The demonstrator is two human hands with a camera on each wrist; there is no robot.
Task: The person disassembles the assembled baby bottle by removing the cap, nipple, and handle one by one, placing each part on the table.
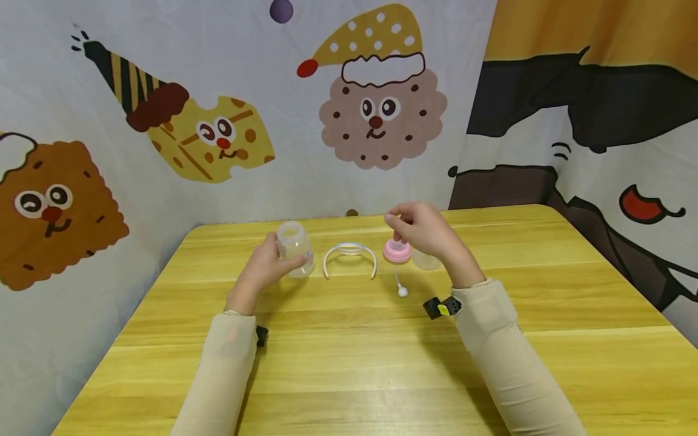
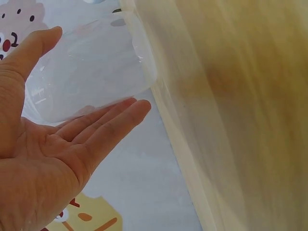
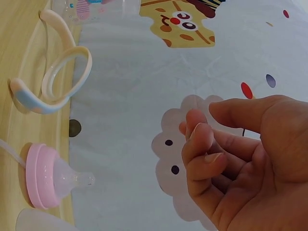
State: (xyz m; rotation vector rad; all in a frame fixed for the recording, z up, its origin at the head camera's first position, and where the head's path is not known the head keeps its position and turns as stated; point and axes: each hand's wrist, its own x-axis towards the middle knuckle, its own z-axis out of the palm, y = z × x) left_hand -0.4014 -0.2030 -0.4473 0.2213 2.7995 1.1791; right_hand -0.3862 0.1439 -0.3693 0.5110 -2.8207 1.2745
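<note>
A clear baby bottle body (image 1: pixel 295 245) stands toward the table's far left. My left hand (image 1: pixel 268 261) is around it, thumb in front; the left wrist view has the bottle (image 2: pixel 91 67) between thumb and nearly straight fingers (image 2: pixel 118 120). Over on the right, my right hand (image 1: pixel 422 227) is raised above a pink collar with a clear nipple (image 1: pixel 397 252). Loosely bent fingers (image 3: pixel 204 166) and thumb stand apart with nothing between them. From the collar a thin straw runs to a white weighted end (image 1: pixel 402 292).
Between the hands lies a white and pale-blue bottle handle (image 1: pixel 349 245). A translucent cap (image 1: pixel 426 260) is beside the pink collar, partly hidden by my right hand. The wooden table (image 1: pixel 349 363) ends at a cartoon-printed cloth (image 1: pixel 294 181).
</note>
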